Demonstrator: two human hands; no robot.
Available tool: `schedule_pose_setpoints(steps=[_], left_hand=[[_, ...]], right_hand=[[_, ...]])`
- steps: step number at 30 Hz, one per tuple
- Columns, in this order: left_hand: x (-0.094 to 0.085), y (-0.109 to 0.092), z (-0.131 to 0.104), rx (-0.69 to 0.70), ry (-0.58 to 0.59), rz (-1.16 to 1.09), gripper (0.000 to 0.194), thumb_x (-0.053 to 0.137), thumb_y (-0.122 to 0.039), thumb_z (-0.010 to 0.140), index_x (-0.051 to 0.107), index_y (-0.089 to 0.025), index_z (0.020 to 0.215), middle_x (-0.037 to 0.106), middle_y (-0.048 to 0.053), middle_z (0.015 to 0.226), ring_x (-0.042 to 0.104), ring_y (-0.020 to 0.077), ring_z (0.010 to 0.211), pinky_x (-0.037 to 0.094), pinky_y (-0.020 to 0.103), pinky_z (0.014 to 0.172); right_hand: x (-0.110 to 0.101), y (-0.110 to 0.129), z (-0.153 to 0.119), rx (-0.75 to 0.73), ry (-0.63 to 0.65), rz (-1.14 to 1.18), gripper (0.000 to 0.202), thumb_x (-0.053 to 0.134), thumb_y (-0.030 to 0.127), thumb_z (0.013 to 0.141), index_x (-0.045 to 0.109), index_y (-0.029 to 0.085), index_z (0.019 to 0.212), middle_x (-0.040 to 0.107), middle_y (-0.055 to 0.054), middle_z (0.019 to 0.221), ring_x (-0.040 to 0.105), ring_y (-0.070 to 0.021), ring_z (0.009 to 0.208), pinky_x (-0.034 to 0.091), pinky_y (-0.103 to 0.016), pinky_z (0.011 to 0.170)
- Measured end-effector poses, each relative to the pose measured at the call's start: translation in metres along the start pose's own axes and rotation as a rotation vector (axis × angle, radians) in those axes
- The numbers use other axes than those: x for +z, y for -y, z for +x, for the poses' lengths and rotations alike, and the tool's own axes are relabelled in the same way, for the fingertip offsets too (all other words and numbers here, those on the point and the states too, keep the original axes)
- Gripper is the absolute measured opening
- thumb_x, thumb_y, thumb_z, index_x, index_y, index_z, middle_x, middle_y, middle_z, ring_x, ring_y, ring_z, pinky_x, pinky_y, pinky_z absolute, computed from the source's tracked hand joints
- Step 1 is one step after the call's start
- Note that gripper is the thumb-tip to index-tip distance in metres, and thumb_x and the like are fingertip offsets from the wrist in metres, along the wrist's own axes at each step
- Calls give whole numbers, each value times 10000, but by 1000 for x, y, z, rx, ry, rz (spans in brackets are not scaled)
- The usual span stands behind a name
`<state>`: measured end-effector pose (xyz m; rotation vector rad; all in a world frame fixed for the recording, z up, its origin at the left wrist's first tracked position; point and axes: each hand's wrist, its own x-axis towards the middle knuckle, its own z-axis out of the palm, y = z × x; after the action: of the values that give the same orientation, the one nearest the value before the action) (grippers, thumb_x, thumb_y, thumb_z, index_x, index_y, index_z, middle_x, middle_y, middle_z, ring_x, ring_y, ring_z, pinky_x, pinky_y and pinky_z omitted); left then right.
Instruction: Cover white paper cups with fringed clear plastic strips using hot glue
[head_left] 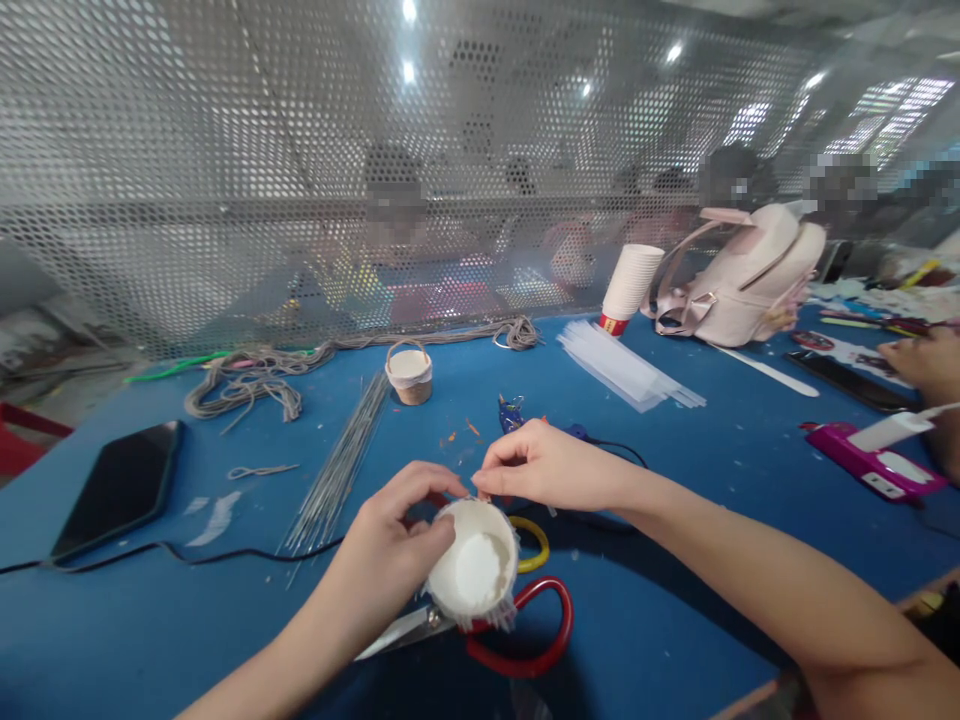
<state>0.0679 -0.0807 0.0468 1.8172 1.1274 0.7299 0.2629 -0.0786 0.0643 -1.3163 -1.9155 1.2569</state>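
Observation:
My left hand (401,530) grips a white paper cup (480,565) tilted so that its inside faces me. Frayed whitish fabric edges the cup. At the far side of its rim, my right hand (536,465) is closed in a pinch; what lies between the fingertips is too small to make out. Beneath the cup lie scissors with red handles (564,630), their blades pointing left. A yellow ring-shaped handle (538,550) shows to the right of the cup. Behind my right hand is a blue glue gun (510,412), partly hidden.
A small finished basket (410,376), a wire bundle (341,465) and grey cord (247,380) lie farther back. Left is a phone (120,485). Right are translucent strips (626,365), stacked cups (632,280), a backpack (750,285), a purple power strip (874,460) and another person's hand (922,360).

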Motion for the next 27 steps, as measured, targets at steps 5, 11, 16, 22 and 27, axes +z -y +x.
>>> schedule_pose_setpoints(steps=[5,11,16,22,27], left_hand=[[3,-5,-4,27,-78,56,146,511,-197,694,653,-215,723,625,36,934,582,180,834,411,222,549],[8,-5,-7,63,-175,67,153,494,-194,713,645,-217,728,621,29,905,580,169,802,435,233,589],[8,0,-5,91,-166,75,159,480,-179,719,632,-219,742,631,23,868,578,169,795,451,240,616],[6,1,-2,50,-82,107,116,533,-227,742,627,-213,809,635,6,845,571,155,730,449,244,617],[1,-3,2,82,-30,123,180,544,-336,808,670,-212,775,650,21,788,584,171,743,445,258,653]], right_hand=[[4,2,-2,-25,-19,14,123,654,261,727,664,139,723,623,11,658,511,-97,592,380,-208,541],[11,7,-7,-100,-130,-100,34,625,197,749,630,163,749,646,1,729,558,-113,653,412,-217,588],[23,0,-8,-312,-265,-528,131,539,132,825,629,160,734,664,-31,740,572,-146,702,370,-295,696],[29,-10,-4,-518,-291,-807,189,456,100,871,574,119,725,621,-60,682,532,-153,629,330,-308,661],[28,-8,-6,-568,-254,-891,214,413,100,895,562,115,742,612,-80,699,535,-175,657,325,-317,660]])
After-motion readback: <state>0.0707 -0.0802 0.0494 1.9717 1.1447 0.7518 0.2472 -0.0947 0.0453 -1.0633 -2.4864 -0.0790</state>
